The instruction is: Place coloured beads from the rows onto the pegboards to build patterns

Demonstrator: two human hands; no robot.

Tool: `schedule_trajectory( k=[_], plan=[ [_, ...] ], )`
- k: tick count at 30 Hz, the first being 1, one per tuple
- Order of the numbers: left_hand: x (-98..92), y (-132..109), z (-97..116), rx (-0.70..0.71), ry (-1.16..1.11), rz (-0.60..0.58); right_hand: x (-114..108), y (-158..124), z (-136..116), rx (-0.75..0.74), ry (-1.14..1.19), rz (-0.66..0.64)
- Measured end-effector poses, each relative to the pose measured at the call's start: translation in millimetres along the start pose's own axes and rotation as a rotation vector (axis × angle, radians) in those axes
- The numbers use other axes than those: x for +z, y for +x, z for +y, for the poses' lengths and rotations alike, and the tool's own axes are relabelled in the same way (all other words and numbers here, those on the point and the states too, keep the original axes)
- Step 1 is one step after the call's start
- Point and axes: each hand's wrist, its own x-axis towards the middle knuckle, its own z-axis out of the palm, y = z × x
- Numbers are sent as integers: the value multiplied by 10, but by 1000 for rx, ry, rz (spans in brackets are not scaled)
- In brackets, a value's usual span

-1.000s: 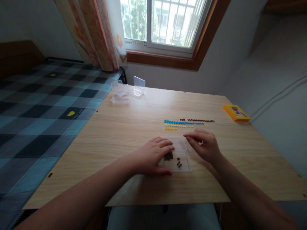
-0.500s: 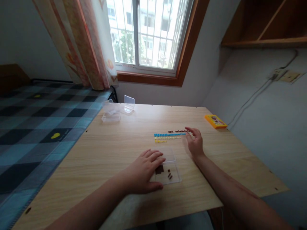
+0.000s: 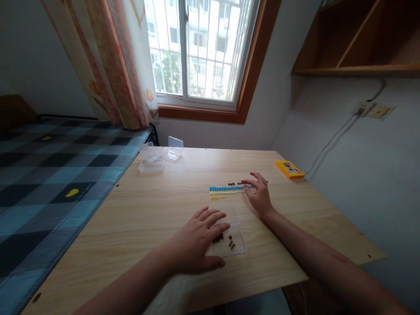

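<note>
My left hand lies with fingers spread over the left side of an open clear plastic box. Inside the box are several small dark brown pieces, some partly hidden by my fingers. My right hand hovers at the right end of the rows, thumb and index finger apart, with nothing visible between them. Beside it run a blue row of small pieces, a pale cream row and a shorter yellow row. Behind the blue row, brown pieces form a line partly covered by my right fingers.
Two more clear boxes stand open at the table's far left corner. A yellow-orange case lies near the right edge. A bed adjoins the left side, and a wall with a cable rises on the right.
My right hand has shifted left along the rows, now covering part of the brown line. My left hand stays over the box, its fingers slightly more spread. The view has tilted slightly.
</note>
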Motion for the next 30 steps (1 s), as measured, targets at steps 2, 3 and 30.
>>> schedule_trajectory(
  k=[2, 3, 30],
  plan=[
    [-27, 7, 3, 25, -25, 82, -28, 154, -2, -26, -104, -94],
    [-43, 10, -9, 21, -45, 139, -44, 241, -6, -39, -176, -152],
    [-182, 41, -918, -901, -1263, 1195, 283, 393, -17, -2, -338, -383]
  ],
)
